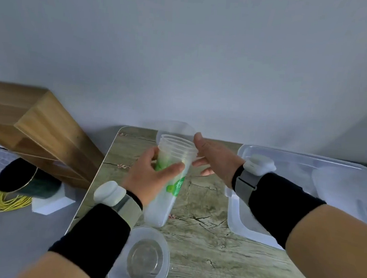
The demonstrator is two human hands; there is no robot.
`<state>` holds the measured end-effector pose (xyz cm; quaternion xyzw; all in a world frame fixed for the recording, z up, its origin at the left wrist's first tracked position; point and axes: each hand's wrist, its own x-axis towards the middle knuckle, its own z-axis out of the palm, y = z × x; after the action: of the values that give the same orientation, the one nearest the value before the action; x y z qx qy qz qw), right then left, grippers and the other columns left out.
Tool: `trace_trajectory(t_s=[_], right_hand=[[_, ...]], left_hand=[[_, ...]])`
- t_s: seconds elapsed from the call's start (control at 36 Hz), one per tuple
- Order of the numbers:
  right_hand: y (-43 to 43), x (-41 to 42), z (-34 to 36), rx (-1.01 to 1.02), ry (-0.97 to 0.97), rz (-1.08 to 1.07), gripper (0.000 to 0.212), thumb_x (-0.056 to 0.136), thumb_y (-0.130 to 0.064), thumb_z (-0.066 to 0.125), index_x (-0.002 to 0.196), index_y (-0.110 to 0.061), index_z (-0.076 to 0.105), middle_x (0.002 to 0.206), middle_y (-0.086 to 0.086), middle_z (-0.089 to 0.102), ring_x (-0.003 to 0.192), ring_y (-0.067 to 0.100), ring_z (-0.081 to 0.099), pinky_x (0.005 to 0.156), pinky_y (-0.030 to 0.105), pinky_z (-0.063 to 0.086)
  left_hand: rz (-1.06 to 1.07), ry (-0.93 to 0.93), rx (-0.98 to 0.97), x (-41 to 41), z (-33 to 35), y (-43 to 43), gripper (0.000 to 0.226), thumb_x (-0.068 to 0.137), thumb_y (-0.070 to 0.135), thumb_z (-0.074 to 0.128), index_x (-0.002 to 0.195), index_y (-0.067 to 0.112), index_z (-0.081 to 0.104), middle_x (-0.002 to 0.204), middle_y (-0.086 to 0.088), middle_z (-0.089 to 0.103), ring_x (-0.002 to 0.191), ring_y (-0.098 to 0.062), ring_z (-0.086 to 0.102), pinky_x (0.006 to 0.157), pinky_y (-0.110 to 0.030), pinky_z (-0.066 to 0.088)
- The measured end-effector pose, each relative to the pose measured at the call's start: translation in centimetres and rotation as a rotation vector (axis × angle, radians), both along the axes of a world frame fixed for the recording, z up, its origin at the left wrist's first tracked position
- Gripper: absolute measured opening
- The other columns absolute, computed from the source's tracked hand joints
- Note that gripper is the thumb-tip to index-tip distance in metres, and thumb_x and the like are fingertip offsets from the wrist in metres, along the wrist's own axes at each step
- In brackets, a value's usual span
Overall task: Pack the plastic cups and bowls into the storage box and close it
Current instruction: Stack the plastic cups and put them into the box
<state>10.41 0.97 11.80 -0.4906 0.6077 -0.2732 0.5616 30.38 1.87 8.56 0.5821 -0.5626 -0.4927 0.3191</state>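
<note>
My left hand (153, 176) grips a stack of clear plastic cups (170, 181) with a green label, held tilted above the table. My right hand (214, 158) is just to the right of the stack's rims, fingers spread, fingertips at or near the top cup; contact is unclear. A stack of clear plastic bowls (146, 261) sits on the table near its front edge, below my left wrist. The clear storage box (237, 217) stands open at the right, partly hidden by my right forearm; something pale and translucent lies inside it.
The table (214, 240) has a grey-green wood pattern. To its left stand a wooden shelf unit (36, 123), a dark round object (19, 176), coiled yellow cord (8, 199) and a white block (52, 201). A plain wall is behind.
</note>
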Motion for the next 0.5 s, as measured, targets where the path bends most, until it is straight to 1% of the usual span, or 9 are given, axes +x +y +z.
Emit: trace_trajectory(t_s=[0.03, 0.06, 0.14, 0.22, 0.28, 0.33, 0.42, 0.47, 0.5], right_hand=[[0.3, -1.0, -0.1, 0.004, -0.016, -0.016, 0.076, 0.076, -0.087, 0.042, 0.123, -0.031, 0.062, 0.113, -0.003, 0.069, 0.102, 0.016, 0.07, 0.093, 0.049, 0.058], [0.7, -2.0, -0.3, -0.004, -0.038, -0.022, 0.083, 0.072, -0.088, 0.045, 0.127, -0.028, 0.061, 0.114, -0.003, 0.069, 0.104, 0.015, 0.07, 0.094, 0.049, 0.058], [2.0, -5.1, -1.0, -0.026, -0.04, -0.005, 0.091, 0.068, -0.084, 0.06, 0.137, -0.025, 0.058, 0.119, -0.004, 0.071, 0.105, 0.012, 0.071, 0.091, 0.043, 0.06], [2.9, -7.7, -1.9, -0.038, -0.148, -0.052, 0.065, 0.075, -0.058, 0.076, 0.128, -0.023, 0.065, 0.113, 0.0, 0.076, 0.102, 0.018, 0.074, 0.084, 0.034, 0.06], [3.2, -8.6, -2.2, -0.053, -0.224, -0.077, 0.059, 0.075, -0.047, 0.083, 0.124, -0.018, 0.067, 0.114, 0.008, 0.076, 0.105, 0.028, 0.073, 0.094, 0.045, 0.057], [4.0, -11.2, -2.5, -0.074, -0.244, -0.122, 0.061, 0.074, -0.043, 0.086, 0.124, -0.014, 0.066, 0.115, 0.013, 0.075, 0.106, 0.032, 0.073, 0.097, 0.05, 0.055], [4.5, -13.6, -3.2, -0.044, -0.238, -0.228, 0.069, 0.071, -0.034, 0.087, 0.13, -0.015, 0.057, 0.113, 0.01, 0.075, 0.099, 0.028, 0.075, 0.087, 0.045, 0.059], [4.7, -14.8, -4.1, -0.032, -0.213, -0.276, 0.076, 0.068, -0.037, 0.09, 0.132, -0.017, 0.054, 0.113, 0.009, 0.075, 0.1, 0.027, 0.075, 0.093, 0.051, 0.058], [4.8, -16.0, -4.8, -0.02, -0.201, -0.307, 0.079, 0.065, -0.041, 0.091, 0.131, -0.018, 0.054, 0.113, 0.008, 0.076, 0.1, 0.026, 0.075, 0.095, 0.053, 0.057]], left_hand=[[0.009, 0.03, -0.007, -0.9, 0.4, -0.2, 0.068, 0.055, 0.063, 0.081, 0.111, 0.027, 0.066, 0.096, 0.009, 0.077, 0.082, 0.0, 0.072, 0.07, -0.022, 0.056], [0.009, 0.06, -0.002, -1.9, 0.8, -0.3, 0.066, 0.057, 0.061, 0.081, 0.111, 0.026, 0.068, 0.097, 0.008, 0.078, 0.086, -0.004, 0.074, 0.073, -0.025, 0.057], [-0.012, 0.135, 0.039, -5.1, 1.1, -0.7, 0.056, 0.066, 0.057, 0.08, 0.109, 0.022, 0.072, 0.1, 0.001, 0.079, 0.097, -0.024, 0.075, 0.086, -0.044, 0.06], [-0.049, 0.16, 0.053, -8.5, 1.3, -1.0, 0.063, 0.067, 0.07, 0.076, 0.105, 0.019, 0.073, 0.103, -0.005, 0.079, 0.1, -0.031, 0.074, 0.092, -0.055, 0.057], [-0.083, 0.137, 0.028, -9.9, 1.3, -1.2, 0.071, 0.062, 0.08, 0.074, 0.101, 0.02, 0.074, 0.104, -0.009, 0.078, 0.1, -0.033, 0.074, 0.093, -0.059, 0.055], [-0.15, 0.093, 0.012, -13.1, 1.0, -1.4, 0.071, 0.062, 0.083, 0.07, 0.102, 0.024, 0.074, 0.103, -0.001, 0.079, 0.099, -0.024, 0.075, 0.093, -0.054, 0.057], [-0.228, 0.026, -0.019, -15.9, 0.9, -1.6, 0.039, 0.072, 0.072, 0.07, 0.093, 0.038, 0.071, 0.091, 0.017, 0.079, 0.088, -0.002, 0.073, 0.088, -0.038, 0.058], [-0.263, -0.024, -0.046, -17.2, 0.4, -1.7, 0.023, 0.081, 0.061, 0.071, 0.092, 0.041, 0.067, 0.085, 0.023, 0.076, 0.084, 0.009, 0.069, 0.085, -0.027, 0.055], [-0.289, -0.064, -0.052, -18.6, -0.2, -1.9, 0.021, 0.084, 0.057, 0.07, 0.095, 0.04, 0.066, 0.088, 0.022, 0.075, 0.087, 0.009, 0.068, 0.087, -0.025, 0.053]])
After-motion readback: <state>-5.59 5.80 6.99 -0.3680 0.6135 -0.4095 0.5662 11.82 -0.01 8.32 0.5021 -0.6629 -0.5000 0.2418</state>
